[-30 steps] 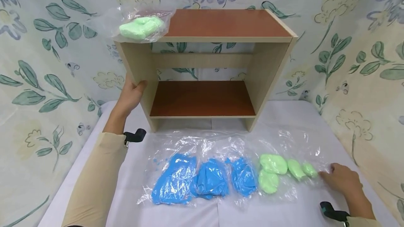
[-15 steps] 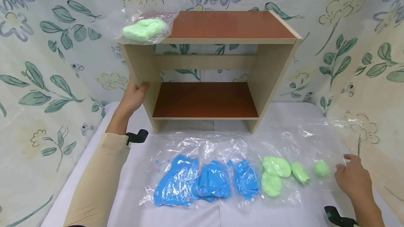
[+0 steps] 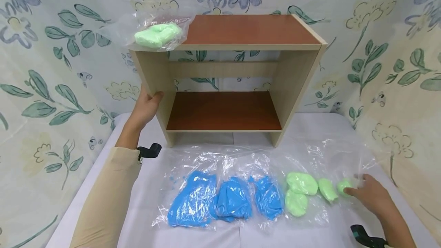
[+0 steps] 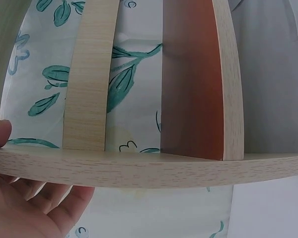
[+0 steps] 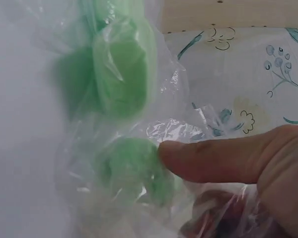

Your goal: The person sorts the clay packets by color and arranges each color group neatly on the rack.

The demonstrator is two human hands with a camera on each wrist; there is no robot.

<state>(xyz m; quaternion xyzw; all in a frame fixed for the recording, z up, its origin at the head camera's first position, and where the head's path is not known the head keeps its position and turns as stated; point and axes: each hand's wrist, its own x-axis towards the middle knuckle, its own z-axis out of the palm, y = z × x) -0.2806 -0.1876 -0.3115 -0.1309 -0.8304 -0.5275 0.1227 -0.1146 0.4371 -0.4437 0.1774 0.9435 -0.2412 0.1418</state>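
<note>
My left hand (image 3: 146,104) grips the left side panel of a small wooden shelf (image 3: 225,124); in the left wrist view the fingers (image 4: 69,208) lie on its outer side and the thumb on its inner side. At the right, my right hand (image 3: 373,194) pinches a clear plastic bag holding a small green lump (image 3: 343,187). In the right wrist view the thumb (image 5: 188,158) lies against that green lump, while the other fingers show blurred through the plastic. Directly left of it lie more bagged green lumps (image 3: 301,183).
Bagged blue lumps (image 3: 232,198) lie in a row in front of the shelf on the white-covered table (image 3: 144,198). Another bagged green lump (image 3: 158,35) sits on the shelf's top left corner. Flower-printed cloth (image 3: 372,30) hangs behind and at the sides.
My right hand moved right with the outermost bagged green lump, drawing it away from its neighbour, then came back left, and the lump sits nearer again. The left hand stays on the shelf.
</note>
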